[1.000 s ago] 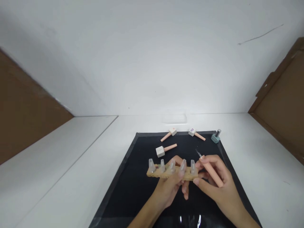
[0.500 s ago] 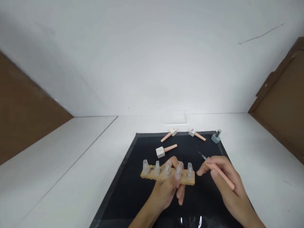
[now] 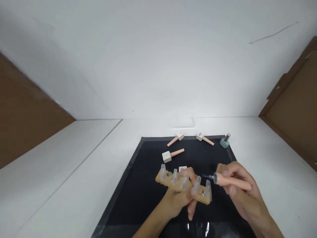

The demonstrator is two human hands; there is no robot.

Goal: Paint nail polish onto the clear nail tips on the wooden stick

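Observation:
My left hand (image 3: pixel 179 198) grips a tan holder bar (image 3: pixel 184 190) from below; several clear false nail tips stand on it in a row. The bar is tilted, its right end lower. My right hand (image 3: pixel 239 191) pinches a peach-coloured polish brush cap (image 3: pixel 229 180), lying almost level, with its thin brush tip (image 3: pixel 206 177) pointing left just above the rightmost nail tip (image 3: pixel 208 190). Both hands hover over a black mat (image 3: pixel 148 185).
On the mat's far part lie three square polish bottles with peach caps (image 3: pixel 170 155) (image 3: pixel 176 138) (image 3: pixel 204 138), and a teal bottle (image 3: pixel 224 141) stands at the far right corner. An open small bottle (image 3: pixel 182 169) shows behind the bar. White table, wall ahead, brown boards at both sides.
The holder bar has tilted and shifted right. My right hand swung the brush from pointing up-left to level, bringing its tip down to the rightmost nail tip.

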